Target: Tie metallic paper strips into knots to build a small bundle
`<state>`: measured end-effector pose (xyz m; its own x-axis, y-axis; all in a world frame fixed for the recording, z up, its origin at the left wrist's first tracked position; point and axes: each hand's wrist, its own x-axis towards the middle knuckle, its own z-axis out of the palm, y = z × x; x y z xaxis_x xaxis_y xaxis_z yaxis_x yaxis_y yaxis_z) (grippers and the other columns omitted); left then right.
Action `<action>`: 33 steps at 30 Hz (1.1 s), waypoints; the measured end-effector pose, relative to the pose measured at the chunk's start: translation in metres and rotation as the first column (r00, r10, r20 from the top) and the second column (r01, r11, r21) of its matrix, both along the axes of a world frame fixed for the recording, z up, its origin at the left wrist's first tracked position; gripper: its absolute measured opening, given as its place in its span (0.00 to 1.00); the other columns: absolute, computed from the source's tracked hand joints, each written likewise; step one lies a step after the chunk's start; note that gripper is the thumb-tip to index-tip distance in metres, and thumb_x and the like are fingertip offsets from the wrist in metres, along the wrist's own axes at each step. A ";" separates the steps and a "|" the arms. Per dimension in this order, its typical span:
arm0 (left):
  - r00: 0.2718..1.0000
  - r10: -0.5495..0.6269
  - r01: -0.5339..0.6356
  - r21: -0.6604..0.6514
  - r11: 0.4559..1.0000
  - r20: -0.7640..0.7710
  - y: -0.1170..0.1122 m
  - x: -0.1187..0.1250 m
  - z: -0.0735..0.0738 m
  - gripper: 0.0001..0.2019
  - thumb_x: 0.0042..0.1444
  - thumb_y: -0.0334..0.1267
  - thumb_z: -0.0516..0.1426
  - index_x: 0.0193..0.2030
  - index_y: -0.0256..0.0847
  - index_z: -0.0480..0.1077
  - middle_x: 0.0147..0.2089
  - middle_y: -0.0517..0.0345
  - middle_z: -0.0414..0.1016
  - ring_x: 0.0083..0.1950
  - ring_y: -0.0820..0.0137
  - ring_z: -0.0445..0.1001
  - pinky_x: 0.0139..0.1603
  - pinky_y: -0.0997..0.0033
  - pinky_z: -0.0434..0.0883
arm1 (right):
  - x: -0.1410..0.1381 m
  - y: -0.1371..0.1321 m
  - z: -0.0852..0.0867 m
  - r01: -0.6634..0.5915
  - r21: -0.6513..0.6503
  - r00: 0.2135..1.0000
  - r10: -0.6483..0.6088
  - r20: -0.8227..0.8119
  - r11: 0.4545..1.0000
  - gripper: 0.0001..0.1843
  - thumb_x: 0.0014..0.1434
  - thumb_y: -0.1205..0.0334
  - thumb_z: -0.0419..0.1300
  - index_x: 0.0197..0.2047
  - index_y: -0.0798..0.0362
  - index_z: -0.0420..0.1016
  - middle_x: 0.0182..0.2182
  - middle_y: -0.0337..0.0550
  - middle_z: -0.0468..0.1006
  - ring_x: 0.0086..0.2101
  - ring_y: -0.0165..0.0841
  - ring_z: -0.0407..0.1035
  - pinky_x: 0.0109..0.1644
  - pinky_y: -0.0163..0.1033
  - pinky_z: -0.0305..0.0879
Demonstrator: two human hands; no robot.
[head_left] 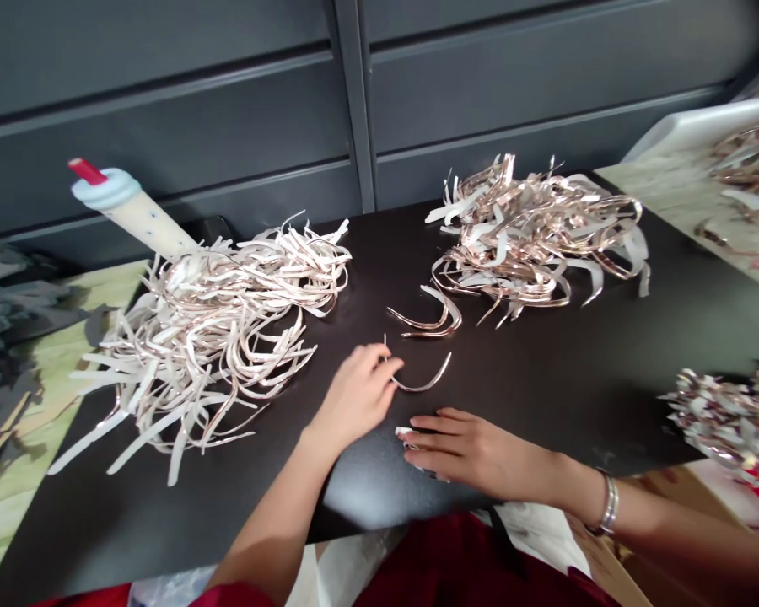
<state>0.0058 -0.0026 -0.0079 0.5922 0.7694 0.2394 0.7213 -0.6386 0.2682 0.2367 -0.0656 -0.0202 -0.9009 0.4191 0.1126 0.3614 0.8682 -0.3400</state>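
My left hand [362,389] pinches a thin curved strip [427,386], whitish with a rose-gold shine, just above the black tabletop. To its right and nearer to me, my right hand [474,451] lies palm down with fingers stretched out. Small white and shiny scraps [406,432] show at and under its fingertips; how many is hidden. Beyond my hands, a few loose curved strips [439,324] lie together. A big tangled pile of pale strips [228,312] spreads out on the left. At the back right sits another pile of rose-gold and white strips [537,228].
A pale cup-shaped object with a blue top and red straw [136,206] leans behind the left pile. Short shiny cuttings [727,413] are heaped at the right edge. Dark grey panels [259,118] stand behind the black table [562,362]. Grey material [13,312] lies far left.
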 end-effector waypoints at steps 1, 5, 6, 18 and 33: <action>0.998 -0.061 0.060 -0.061 0.996 -0.020 -0.003 0.007 -0.002 0.11 0.56 0.30 0.54 0.45 0.40 0.71 0.48 0.50 0.68 0.46 0.63 0.67 0.47 0.63 0.68 | 0.000 -0.002 0.002 0.005 -0.032 1.000 -0.005 0.006 0.999 0.22 0.67 0.58 0.48 0.63 0.51 0.59 0.61 0.46 0.64 0.62 0.38 0.55 0.60 0.48 0.58; 0.995 -0.048 0.063 -0.166 0.984 0.092 -0.007 0.017 -0.006 0.10 0.60 0.29 0.49 0.36 0.39 0.71 0.41 0.53 0.73 0.42 0.66 0.68 0.43 0.66 0.68 | -0.007 -0.012 0.002 0.029 -0.092 0.998 -0.023 0.065 0.995 0.34 0.64 0.47 0.49 0.68 0.55 0.47 0.65 0.52 0.54 0.64 0.40 0.49 0.62 0.53 0.53; 0.982 0.009 0.029 -0.192 0.981 0.189 -0.006 0.017 -0.005 0.09 0.61 0.30 0.49 0.36 0.39 0.71 0.38 0.54 0.73 0.40 0.67 0.69 0.42 0.66 0.68 | -0.009 -0.014 0.000 0.043 -0.085 0.996 -0.037 0.079 0.995 0.35 0.64 0.48 0.50 0.68 0.54 0.46 0.66 0.52 0.52 0.64 0.41 0.47 0.62 0.54 0.52; 0.040 0.702 0.461 -0.637 0.618 0.711 -0.001 0.007 0.013 0.12 0.50 0.41 0.63 0.35 0.38 0.66 0.28 0.63 0.68 0.23 0.82 0.63 0.24 0.82 0.66 | -0.027 0.025 0.016 0.359 -0.305 0.718 -0.470 -0.514 0.882 0.12 0.64 0.60 0.50 0.43 0.55 0.73 0.37 0.48 0.78 0.39 0.34 0.72 0.46 0.42 0.68; 0.144 0.591 0.237 -0.608 0.758 0.794 -0.002 0.004 0.005 0.12 0.50 0.43 0.62 0.36 0.39 0.68 0.30 0.62 0.68 0.28 0.78 0.66 0.33 0.77 0.70 | -0.032 0.079 0.031 -0.073 -0.918 0.391 -0.836 -0.385 0.389 0.21 0.53 0.45 0.61 0.30 0.57 0.72 0.21 0.36 0.70 0.18 0.21 0.61 0.17 0.26 0.55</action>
<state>0.0097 -0.0042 -0.0027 0.0381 0.9993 -0.0051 -0.3051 0.0165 0.9522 0.2045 0.0130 0.0108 -0.2794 0.9598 -0.0277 -0.2346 -0.0962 -0.9673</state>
